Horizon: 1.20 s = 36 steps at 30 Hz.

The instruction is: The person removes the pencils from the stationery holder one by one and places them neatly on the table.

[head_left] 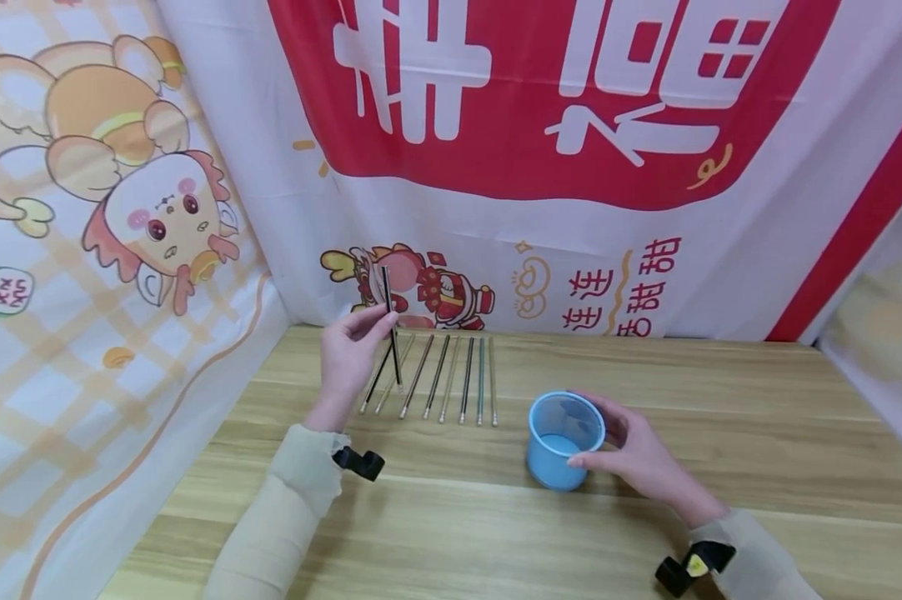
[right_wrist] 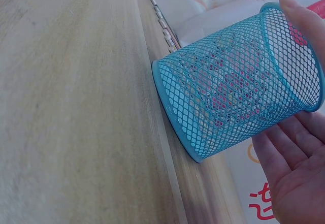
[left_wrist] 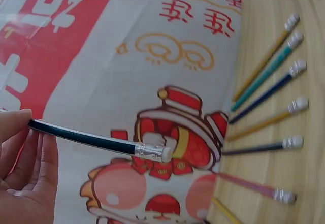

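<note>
Held up over the row at the back of the table, a dark pencil is pinched between the thumb and fingers of my left hand. Its white eraser end points down in the head view; the left wrist view shows this silver-banded end of the pencil free of the hand. My right hand grips the blue mesh pen cup from its right side, thumb at the near wall. The cup is upright with its mouth up, and nothing shows inside. Whether its base touches the table I cannot tell.
Several pencils lie side by side on the wooden table, eraser ends toward me. Behind them hangs a printed red and white cloth. Another patterned cloth borders the left side.
</note>
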{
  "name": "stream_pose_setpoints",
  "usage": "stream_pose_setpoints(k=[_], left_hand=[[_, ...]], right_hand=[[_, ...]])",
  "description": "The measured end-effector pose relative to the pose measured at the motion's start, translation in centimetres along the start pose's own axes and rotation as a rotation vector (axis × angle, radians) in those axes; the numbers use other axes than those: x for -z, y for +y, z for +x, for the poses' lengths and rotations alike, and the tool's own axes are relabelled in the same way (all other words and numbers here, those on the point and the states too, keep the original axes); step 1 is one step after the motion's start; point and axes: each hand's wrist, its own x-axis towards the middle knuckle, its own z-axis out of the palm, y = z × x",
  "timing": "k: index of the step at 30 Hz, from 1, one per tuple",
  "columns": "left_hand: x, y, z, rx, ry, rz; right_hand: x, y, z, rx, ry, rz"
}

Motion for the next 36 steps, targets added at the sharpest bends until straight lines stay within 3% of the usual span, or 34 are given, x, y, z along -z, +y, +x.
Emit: stream_pose_setpoints(k=[10, 17, 23, 30, 36], left_hand=[[3.1, -3.5, 2.5, 0.059, 0.014, 0.157], [5.5, -5.1, 3.9, 0.183, 0.088, 0.212], [7.0, -6.1, 4.7, 0.228, 0.108, 0.308], [7.5, -8.3, 5.6, 0.255, 0.009, 0.427], [7.4, -10.4, 5.2, 0.283, -0.061, 0.537]], right_hand=[[0.1, -0.1, -0.1, -0.022, 0.003, -0.01], [0.2, -0.2, -0.1, -0.027, 0.004, -0.015], [0.2, -0.2, -0.1, -0.024, -0.003, -0.011], [0.2, -0.2, 0.1, -0.024, 0.001, -0.006], [0.2, -0.2, 0.0, -0.022, -0.009, -0.002]])
